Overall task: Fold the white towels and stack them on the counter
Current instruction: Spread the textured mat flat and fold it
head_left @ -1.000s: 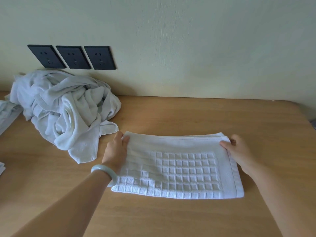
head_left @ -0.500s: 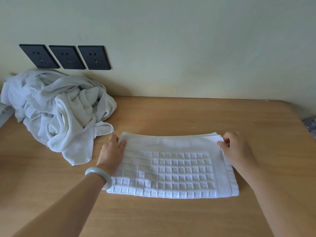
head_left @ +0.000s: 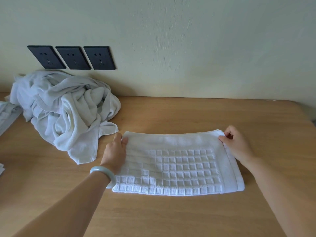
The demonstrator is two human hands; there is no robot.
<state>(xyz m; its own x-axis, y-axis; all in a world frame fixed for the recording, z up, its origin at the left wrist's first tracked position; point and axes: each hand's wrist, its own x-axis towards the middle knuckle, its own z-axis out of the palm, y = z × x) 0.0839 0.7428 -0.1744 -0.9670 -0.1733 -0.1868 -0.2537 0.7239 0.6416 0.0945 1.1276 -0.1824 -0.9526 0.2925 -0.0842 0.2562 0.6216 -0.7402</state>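
A white waffle-pattern towel (head_left: 177,165) lies folded flat on the wooden counter (head_left: 205,115), in the middle. My left hand (head_left: 115,152), with a pale bangle on its wrist, pinches the towel's far left corner. At the far right corner my right hand (head_left: 236,145) grips the towel's edge between thumb and fingers. A crumpled heap of white towels (head_left: 66,110) sits at the back left against the wall.
Three black wall sockets (head_left: 71,57) are above the heap. More folded cloth (head_left: 6,115) shows at the left edge of the counter. The counter's rounded right corner (head_left: 302,113) is near the frame's right side.
Both hands have stayed on the towel's far corners. The right hand's fingers have curled tighter on the corner. The view has shifted slightly.
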